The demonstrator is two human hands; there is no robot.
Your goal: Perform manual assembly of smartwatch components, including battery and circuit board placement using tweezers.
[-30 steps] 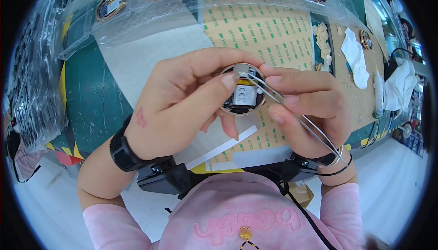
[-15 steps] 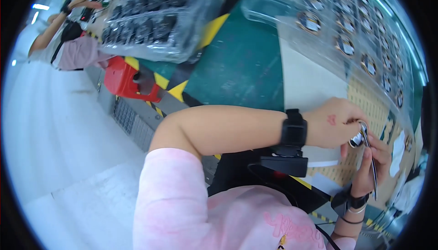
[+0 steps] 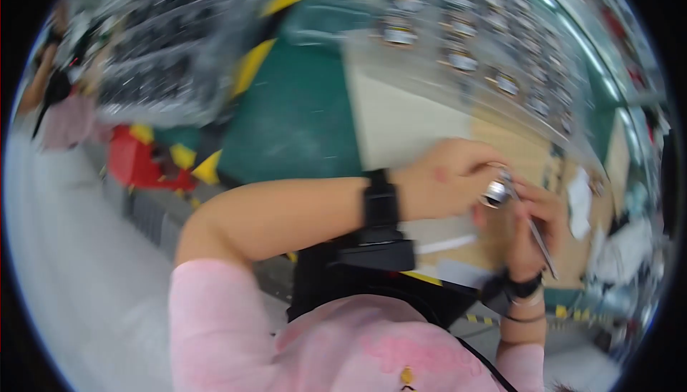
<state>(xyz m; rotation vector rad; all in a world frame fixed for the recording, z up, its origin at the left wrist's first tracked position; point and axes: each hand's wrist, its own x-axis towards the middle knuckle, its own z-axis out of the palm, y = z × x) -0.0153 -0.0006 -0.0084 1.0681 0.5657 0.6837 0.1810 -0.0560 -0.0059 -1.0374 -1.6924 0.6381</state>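
Note:
My left hand (image 3: pixel 445 179) grips a small round metal part (image 3: pixel 496 192) between thumb and fingers, above the tan sheet on the bench. A black band sits on that wrist. My right hand (image 3: pixel 533 229) is pressed against the same part from the right and holds thin metal tweezers (image 3: pixel 538 238), whose tip rests at the part and whose legs slant down to the right. The picture is blurred by head motion, so the part's details are unclear.
A clear plastic tray (image 3: pixel 472 41) with several round parts in pockets lies at the back of the green mat (image 3: pixel 300 113). A second tray of dark parts (image 3: pixel 164 49) sits far left. A red object (image 3: pixel 139 159) hangs at the bench edge. Another person (image 3: pixel 54 106) works at the left.
The view swung hard to the left and is now turning back right. Both hands stay together on the round part with the tweezers.

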